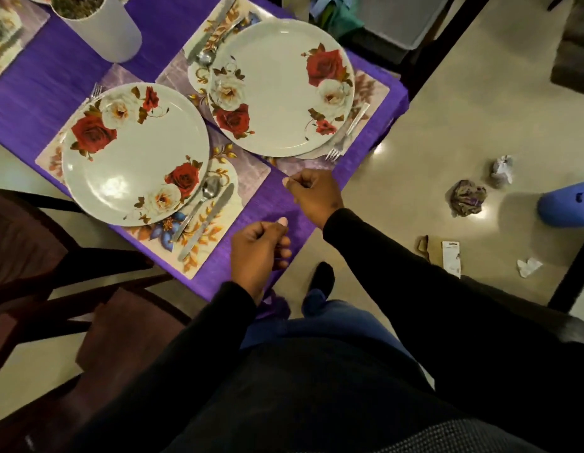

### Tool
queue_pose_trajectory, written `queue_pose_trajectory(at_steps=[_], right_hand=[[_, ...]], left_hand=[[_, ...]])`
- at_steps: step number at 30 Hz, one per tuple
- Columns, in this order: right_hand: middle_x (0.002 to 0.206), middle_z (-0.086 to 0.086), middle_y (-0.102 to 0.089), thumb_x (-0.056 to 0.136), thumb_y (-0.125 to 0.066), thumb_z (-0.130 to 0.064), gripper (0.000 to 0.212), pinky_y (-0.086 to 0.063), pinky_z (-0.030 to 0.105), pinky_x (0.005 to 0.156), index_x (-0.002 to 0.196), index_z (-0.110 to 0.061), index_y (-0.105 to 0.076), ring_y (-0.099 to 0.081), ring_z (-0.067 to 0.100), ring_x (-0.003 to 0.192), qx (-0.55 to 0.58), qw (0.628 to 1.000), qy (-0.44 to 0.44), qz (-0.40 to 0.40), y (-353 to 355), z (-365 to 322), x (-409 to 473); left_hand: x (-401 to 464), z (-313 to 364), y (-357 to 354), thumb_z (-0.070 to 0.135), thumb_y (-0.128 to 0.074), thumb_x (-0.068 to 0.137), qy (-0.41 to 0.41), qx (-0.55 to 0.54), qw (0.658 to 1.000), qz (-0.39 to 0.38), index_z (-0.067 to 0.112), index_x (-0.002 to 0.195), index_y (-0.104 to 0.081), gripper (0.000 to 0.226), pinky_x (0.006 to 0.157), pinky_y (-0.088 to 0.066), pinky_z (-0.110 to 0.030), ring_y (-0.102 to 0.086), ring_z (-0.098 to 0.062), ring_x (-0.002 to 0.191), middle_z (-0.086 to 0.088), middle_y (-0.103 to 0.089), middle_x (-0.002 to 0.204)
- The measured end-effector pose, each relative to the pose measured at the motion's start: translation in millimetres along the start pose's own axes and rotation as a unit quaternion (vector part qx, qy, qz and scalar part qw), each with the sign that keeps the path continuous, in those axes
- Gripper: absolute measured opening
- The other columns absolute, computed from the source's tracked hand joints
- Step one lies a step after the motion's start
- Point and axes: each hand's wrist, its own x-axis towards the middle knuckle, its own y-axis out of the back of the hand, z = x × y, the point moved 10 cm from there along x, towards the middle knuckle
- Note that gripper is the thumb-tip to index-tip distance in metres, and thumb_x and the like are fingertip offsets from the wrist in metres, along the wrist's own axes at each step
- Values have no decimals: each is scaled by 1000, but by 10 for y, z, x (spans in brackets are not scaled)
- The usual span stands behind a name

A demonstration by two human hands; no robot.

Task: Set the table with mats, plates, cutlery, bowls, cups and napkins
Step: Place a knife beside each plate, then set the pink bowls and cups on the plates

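Purple tablecloth (277, 204) under 2 plates (133, 155)

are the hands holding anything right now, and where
Both hands are curled over the purple tablecloth near the table corner. The right hand and left hand may be pinching the cloth, but it cannot be told.

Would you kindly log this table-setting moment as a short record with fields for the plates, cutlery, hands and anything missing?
surface: purple tablecloth
near plate: on floral mat, spoon and knife beside it
far plate: on mat, fork at one side
left hand: fingers curled, near table corner; contents unclear
right hand: fingers curled by the far mat's edge; contents unclear
missing here: bowls, cups, napkins
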Motion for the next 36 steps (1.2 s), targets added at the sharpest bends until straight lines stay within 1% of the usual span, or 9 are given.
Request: queue_pose_trajectory(at_steps=[3, 8, 13, 16, 20, 23, 26, 30, 36], right_hand=[[59, -2, -60, 92, -68, -25, 30, -54, 38, 71, 63, -20, -60, -56, 16, 61, -16, 1000, -3, -15, 62, -22, -24], [67, -2, -66, 92, -68, -23, 21, -56, 38, 76, 72, -20, -67, -60, 14, 67, -32, 996, 31, -78, 14, -291, -85], [61, 2, -63, 92, -68, -19, 16, -44, 24, 51, 81, -9, -72, -52, 5, 48, -3, 998, 24, -59, 302, -366, -159], [64, 9, -63, 93, -65, -12, 15, -38, 19, 42, 85, -1, -70, -47, 2, 38, 24, 998, 13, -60, 514, -434, -162], [68, 13, -63, 94, -65, -9, 12, -35, 15, 37, 87, -1, -68, -47, 7, 37, 43, 995, 44, -83, 976, -633, -8], [67, 10, -64, 95, -65, -14, 17, -36, 18, 38, 95, 4, -69, -48, 12, 40, 40, 995, 49, -72, 1512, -629, 260], [68, 9, -64, 96, -63, -15, 15, -36, 22, 41, 91, -1, -68, -49, 16, 45, 43, 996, 39, -71, 2104, -474, 561], [66, 7, -63, 95, -65, -18, 18, -37, 22, 43, 92, -1, -70, -50, 15, 47, 51, 997, 9, -64, 2956, -242, 996], [75, 10, -65, 96, -64, -22, 23, -44, 21, 46, 96, 0, -70, -54, 15, 53, 41, 995, -6, -92, 3617, -212, 1593]], left_hand=[[-36, 120, -149, 26, -68, 96, -9, 7, 1000, -25, 10, 84, -70, 20, 52, -52, -26, -59, -13, 56, -4, -69, 70], [-8, 257, -181, 25, -66, 97, -19, -44, 999, -24, 10, 93, -71, 17, 51, -52, -26, -61, -13, 56, -5, -69, 74], [24, 71, -272, 27, -66, 97, 4, -57, 998, -28, 12, 90, -70, 17, 52, -52, -28, -61, -15, 57, -6, -69, 74], [16, 110, -418, 26, -64, 98, 7, -99, 995, -8, 8, 95, -71, 19, 53, -53, -28, -61, -15, 57, -5, -68, 74], [63, 358, -992, 24, -60, 101, -13, -107, 994, -31, 7, 94, -68, 20, 53, -52, -28, -60, -17, 58, -6, -66, 74], [168, 537, -1578, 23, -59, 101, -19, -91, 994, -53, 11, 89, -67, 18, 51, -51, -26, -58, -16, 55, -4, -65, 71], [270, 625, -2219, 20, -60, 99, -6, -79, 995, -62, 11, 86, -67, 18, 51, -50, -26, -58, -16, 54, -6, -64, 73], [456, 780, -3141, 20, -60, 99, 12, -80, 996, -48, 8, 96, -67, 14, 51, -51, -25, -61, -14, 55, -6, -64, 76], [705, 1286, -3892, 30, -62, 99, 3, -122, 993, -8, 4, 111, -67, 29, 62, -57, -30, -67, -19, 73, -9, -69, 89]])
